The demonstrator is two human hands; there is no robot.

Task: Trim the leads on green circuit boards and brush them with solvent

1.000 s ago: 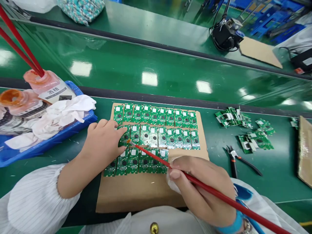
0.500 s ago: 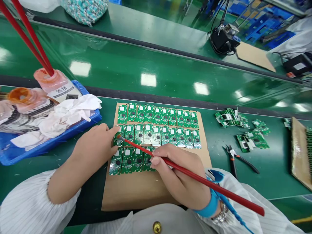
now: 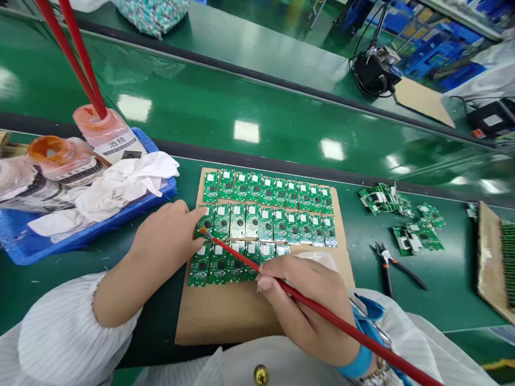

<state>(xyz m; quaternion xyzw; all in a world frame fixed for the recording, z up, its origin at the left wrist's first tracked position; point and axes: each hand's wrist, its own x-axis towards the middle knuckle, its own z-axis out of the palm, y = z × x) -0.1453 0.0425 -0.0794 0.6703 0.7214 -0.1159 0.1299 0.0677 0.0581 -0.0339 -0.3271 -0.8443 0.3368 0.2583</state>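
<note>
Rows of small green circuit boards point(image 3: 273, 217) lie on a brown cardboard sheet point(image 3: 225, 316) on the green bench. My left hand point(image 3: 169, 236) rests at the sheet's left edge, its fingers curled and pressing on the leftmost board of the middle row. My right hand point(image 3: 309, 305) is closed on a long red-handled brush point(image 3: 322, 313) and also has a white cloth tucked under its fingers. The brush tip touches the same leftmost board, right beside my left fingertips.
A blue tray point(image 3: 24, 246) at the left holds white rags, an orange-capped bottle point(image 3: 60, 161) and a bottle point(image 3: 104, 131) with two red brush handles standing in it. Loose boards point(image 3: 402, 214) and black cutters point(image 3: 386, 262) lie at right; another cardboard sheet point(image 3: 488, 257) sits far right.
The brush tip has slid left along the middle row to the leftmost board; my right hand shifted a little over the lower row. My left hand stayed in place.
</note>
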